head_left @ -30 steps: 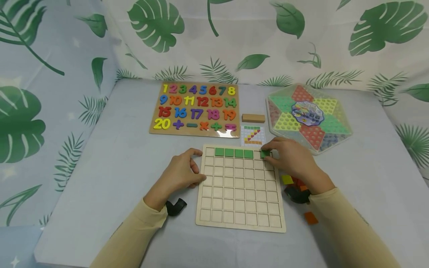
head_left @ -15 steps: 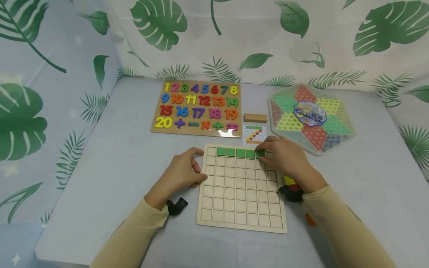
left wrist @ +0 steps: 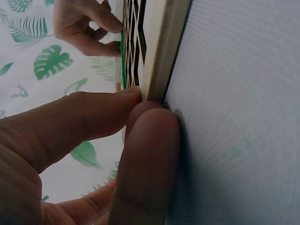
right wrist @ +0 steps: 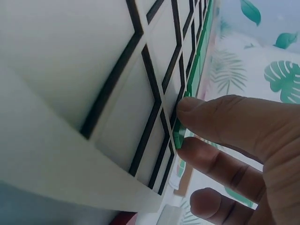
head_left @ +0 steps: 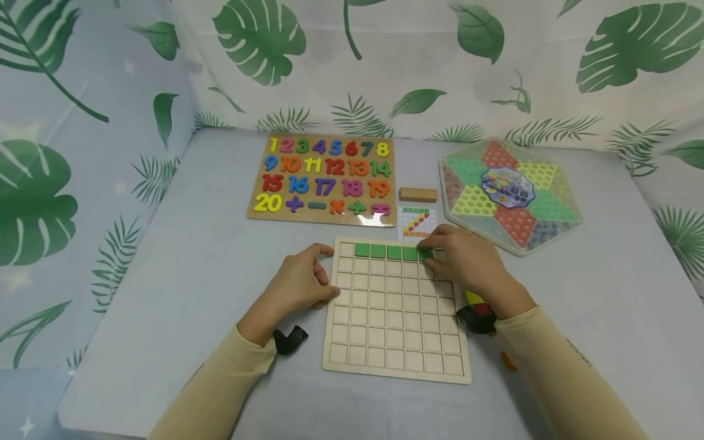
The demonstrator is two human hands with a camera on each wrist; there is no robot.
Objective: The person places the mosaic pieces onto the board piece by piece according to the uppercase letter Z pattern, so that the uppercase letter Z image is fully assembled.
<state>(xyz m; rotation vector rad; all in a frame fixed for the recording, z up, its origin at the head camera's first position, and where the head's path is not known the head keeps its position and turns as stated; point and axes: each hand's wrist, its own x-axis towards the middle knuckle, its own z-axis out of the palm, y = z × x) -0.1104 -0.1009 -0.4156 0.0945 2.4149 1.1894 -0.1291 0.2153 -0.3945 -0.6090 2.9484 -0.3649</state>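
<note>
**Green tile (head_left: pixel 426 253) shifts left along the top row**

Since a second ago, the right hand (head_left: pixel 469 260) carries this tile from the seventh column to the sixth. Its grip pinches the tile between thumb and finger; whether the tile lies flat cannot be told. Four green squares (head_left: pixel 378 251) fill columns two to five of the wooden grid board (head_left: pixel 385 315). The left hand (head_left: pixel 297 280) pinches the board's left edge. Beyond the board lies a pattern card (head_left: pixel 416 222), then a wooden block (head_left: pixel 418 195), between a number puzzle (head_left: pixel 308 217) and a hexagonal game board (head_left: pixel 508 187). Yellow and red pieces (head_left: pixel 473 298) sit partly hidden beside the right wrist on the tabletop (head_left: pixel 165 244).
</note>
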